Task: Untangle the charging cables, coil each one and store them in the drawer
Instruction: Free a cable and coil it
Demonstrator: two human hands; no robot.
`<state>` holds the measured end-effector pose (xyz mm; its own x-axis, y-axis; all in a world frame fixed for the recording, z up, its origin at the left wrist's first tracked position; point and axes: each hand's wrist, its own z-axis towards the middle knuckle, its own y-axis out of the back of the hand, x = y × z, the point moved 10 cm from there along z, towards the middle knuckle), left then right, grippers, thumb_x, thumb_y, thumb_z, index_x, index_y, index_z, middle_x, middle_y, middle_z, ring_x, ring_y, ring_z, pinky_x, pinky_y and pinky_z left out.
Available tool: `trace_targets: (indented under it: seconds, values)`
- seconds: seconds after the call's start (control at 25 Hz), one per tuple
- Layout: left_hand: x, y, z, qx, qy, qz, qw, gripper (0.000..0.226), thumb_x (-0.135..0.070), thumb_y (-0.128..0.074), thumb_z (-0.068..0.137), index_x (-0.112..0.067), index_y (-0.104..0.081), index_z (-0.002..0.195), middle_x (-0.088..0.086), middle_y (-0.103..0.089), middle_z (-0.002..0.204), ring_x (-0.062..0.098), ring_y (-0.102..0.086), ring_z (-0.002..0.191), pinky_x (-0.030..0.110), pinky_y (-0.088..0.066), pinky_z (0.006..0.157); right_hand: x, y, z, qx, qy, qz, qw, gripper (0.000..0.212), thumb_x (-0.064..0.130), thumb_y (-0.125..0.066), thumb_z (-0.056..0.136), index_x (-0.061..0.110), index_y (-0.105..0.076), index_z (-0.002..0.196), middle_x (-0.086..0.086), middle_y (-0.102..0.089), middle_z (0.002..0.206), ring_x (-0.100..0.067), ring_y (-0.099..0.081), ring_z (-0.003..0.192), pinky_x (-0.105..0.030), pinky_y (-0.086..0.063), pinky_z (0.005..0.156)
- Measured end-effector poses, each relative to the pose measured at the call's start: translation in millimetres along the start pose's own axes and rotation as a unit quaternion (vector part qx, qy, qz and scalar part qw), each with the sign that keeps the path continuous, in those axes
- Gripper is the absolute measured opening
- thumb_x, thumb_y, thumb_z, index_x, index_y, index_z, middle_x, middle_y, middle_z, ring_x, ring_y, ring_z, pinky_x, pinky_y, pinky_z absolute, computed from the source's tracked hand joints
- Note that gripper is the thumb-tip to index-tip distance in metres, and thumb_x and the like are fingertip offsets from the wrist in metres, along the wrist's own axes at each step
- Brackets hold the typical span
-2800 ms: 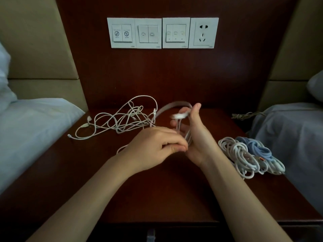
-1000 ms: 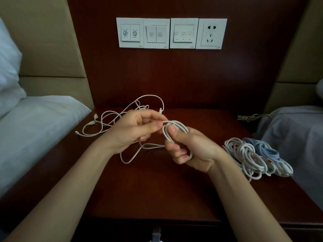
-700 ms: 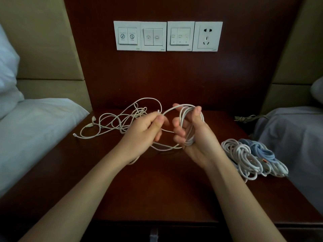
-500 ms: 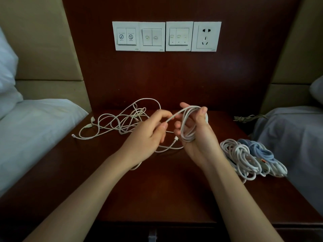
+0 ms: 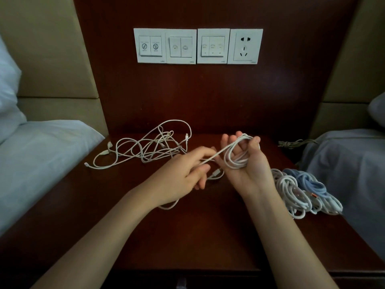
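One more loop going onto the coil

Our left hand (image 5: 183, 174) drops back from our right hand (image 5: 248, 163) and now pulls the white cable (image 5: 235, 158) out in a straight, taut line, and the coil round the right one is thicker than a moment ago.

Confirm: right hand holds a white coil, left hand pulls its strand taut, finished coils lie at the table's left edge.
Wrong on one point: the head view shows the finished coils at the table's right edge. The right hand does hold the white coil; the left hand pulls it taut.
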<state>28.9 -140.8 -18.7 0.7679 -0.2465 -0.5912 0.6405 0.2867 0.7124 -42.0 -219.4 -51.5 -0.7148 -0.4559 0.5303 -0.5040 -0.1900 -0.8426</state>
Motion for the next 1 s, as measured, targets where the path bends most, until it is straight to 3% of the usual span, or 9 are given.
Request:
trace_targets:
  seconds: [0.08, 0.16, 0.28, 0.44, 0.56, 0.64, 0.72, 0.88, 1.0]
  values:
    - [2, 17, 0, -0.068, 0.003, -0.087, 0.994, 0.013, -0.010, -0.045, 0.097, -0.016, -0.057, 0.100, -0.007, -0.060, 0.060, 0.002, -0.057, 0.057, 0.015, -0.046, 0.061, 2, 1, 0, -0.012, -0.002, 0.021, 1.000, 0.043, 0.040, -0.028, 0.101, 0.008, -0.055, 0.091, -0.004, -0.060, 0.084, -0.016, -0.063, 0.075, -0.046, -0.045, 0.087]
    - [7, 32, -3, -0.134, 0.006, -0.130, 0.982, 0.015, -0.010, -0.045, 0.097, -0.010, -0.060, 0.094, -0.006, -0.056, 0.058, 0.003, -0.053, 0.053, 0.016, -0.043, 0.055, -1, -1, -2, -0.007, -0.007, 0.021, 1.000, 0.043, 0.039, -0.028, 0.101, 0.007, -0.055, 0.092, -0.007, -0.061, 0.087, -0.019, -0.063, 0.077, -0.044, -0.047, 0.085]
    - [4, 40, -6, -0.173, -0.016, -0.061, 0.983, 0.015, -0.013, -0.050, 0.096, -0.013, -0.064, 0.094, -0.006, -0.053, 0.056, 0.007, -0.046, 0.049, 0.018, -0.035, 0.048, -1, -4, -1, 0.009, -0.002, 0.001, 1.000, 0.044, 0.039, -0.024, 0.102, 0.006, -0.054, 0.095, -0.008, -0.067, 0.086, -0.019, -0.065, 0.080, -0.041, -0.048, 0.082]
    - [-2, 21, -4, -0.099, -0.041, 0.145, 0.984, 0.023, -0.028, -0.050, 0.089, -0.021, -0.071, 0.098, -0.005, -0.065, 0.064, 0.013, -0.057, 0.051, 0.037, -0.048, 0.053, -5, -8, 1, 0.046, -0.011, 0.013, 0.999, 0.045, 0.038, -0.021, 0.102, 0.005, -0.052, 0.099, -0.009, -0.072, 0.077, -0.021, -0.066, 0.080, -0.038, -0.049, 0.079]
    - [-13, 8, -3, -0.039, -0.055, 0.181, 0.981, 0.021, -0.028, -0.053, 0.089, -0.023, -0.073, 0.095, -0.007, -0.065, 0.062, 0.008, -0.056, 0.052, 0.031, -0.047, 0.053, -8, -8, 2, 0.052, -0.023, 0.032, 0.998, 0.046, 0.039, -0.024, 0.102, 0.005, -0.052, 0.093, -0.004, -0.066, 0.061, -0.015, -0.065, 0.057, -0.033, -0.052, 0.066]
    - [-20, 4, -2, -0.003, -0.060, 0.169, 0.984, 0.018, -0.029, -0.056, 0.091, -0.025, -0.073, 0.096, -0.009, -0.067, 0.066, 0.007, -0.060, 0.061, 0.029, -0.047, 0.058, -7, -8, 2, 0.054, -0.017, 0.024, 0.998, 0.046, 0.041, -0.023, 0.102, 0.007, -0.050, 0.090, 0.001, -0.051, 0.053, -0.008, -0.048, 0.043, -0.021, -0.045, 0.048]
    - [-19, 5, -1, 0.026, -0.046, 0.140, 0.989, 0.016, -0.032, -0.059, 0.090, -0.029, -0.072, 0.099, -0.012, -0.066, 0.069, 0.005, -0.061, 0.066, 0.028, -0.047, 0.063, -5, -6, 2, 0.046, 0.001, -0.026, 0.999, 0.041, 0.041, -0.024, 0.101, 0.010, -0.049, 0.094, 0.001, -0.043, 0.053, -0.006, -0.037, 0.041, -0.015, -0.032, 0.039]
    - [-16, -3, -7, 0.134, 0.001, 0.033, 0.990, 0.023, -0.023, -0.065, 0.087, -0.024, -0.068, 0.109, -0.011, -0.059, 0.062, -0.002, -0.055, 0.061, 0.010, -0.040, 0.066, -4, -7, 0, 0.042, 0.025, -0.119, 0.992, 0.023, 0.033, -0.031, 0.102, 0.019, -0.049, 0.099, 0.000, -0.040, 0.057, -0.005, -0.032, 0.041, -0.014, -0.025, 0.036]
    - [-12, -6, -12, 0.170, 0.012, -0.026, 0.985, 0.025, -0.015, -0.052, 0.095, -0.020, -0.063, 0.116, -0.009, -0.055, 0.063, -0.001, -0.054, 0.062, 0.012, -0.044, 0.065, -6, -9, 0, 0.056, 0.011, -0.119, 0.991, 0.016, 0.018, -0.035, 0.102, 0.019, -0.046, 0.090, 0.000, -0.038, 0.058, -0.005, -0.031, 0.040, -0.014, -0.025, 0.035]
